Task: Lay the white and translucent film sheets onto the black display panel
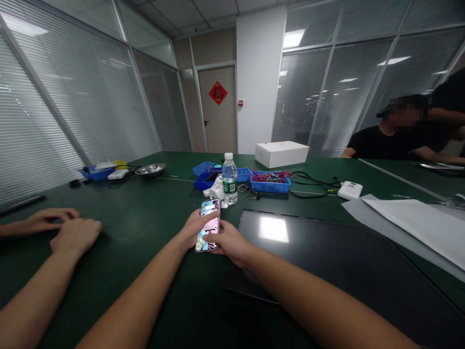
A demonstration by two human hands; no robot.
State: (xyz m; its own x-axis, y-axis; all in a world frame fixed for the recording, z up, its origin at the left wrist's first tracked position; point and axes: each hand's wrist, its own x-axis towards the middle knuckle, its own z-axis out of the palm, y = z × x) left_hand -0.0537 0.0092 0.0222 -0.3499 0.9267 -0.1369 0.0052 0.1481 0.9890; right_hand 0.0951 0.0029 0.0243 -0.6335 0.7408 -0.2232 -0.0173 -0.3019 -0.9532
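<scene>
A smartphone point(208, 228) with a lit, colourful screen is held upright between both hands, above the dark green table point(138, 281). My left hand point(192, 227) grips its left edge, the thumb lying across the upper screen. From the right, my right hand point(231, 242) wraps the lower edge, its thumb over the lower screen. The fingers behind the phone are mostly hidden. Just beyond the phone stand a clear water bottle point(229, 182) with a green label and a white object point(215, 190) whose kind I cannot make out.
A large black flat panel point(319, 257) lies at the right, near white sheets point(417, 223). Beyond are a blue basket point(271, 185) of reddish wires, glasses point(249, 192), a white box point(281, 154) and a metal dish point(150, 169). Another person's hands point(74, 232) rest at left; someone point(385, 138) sits far right.
</scene>
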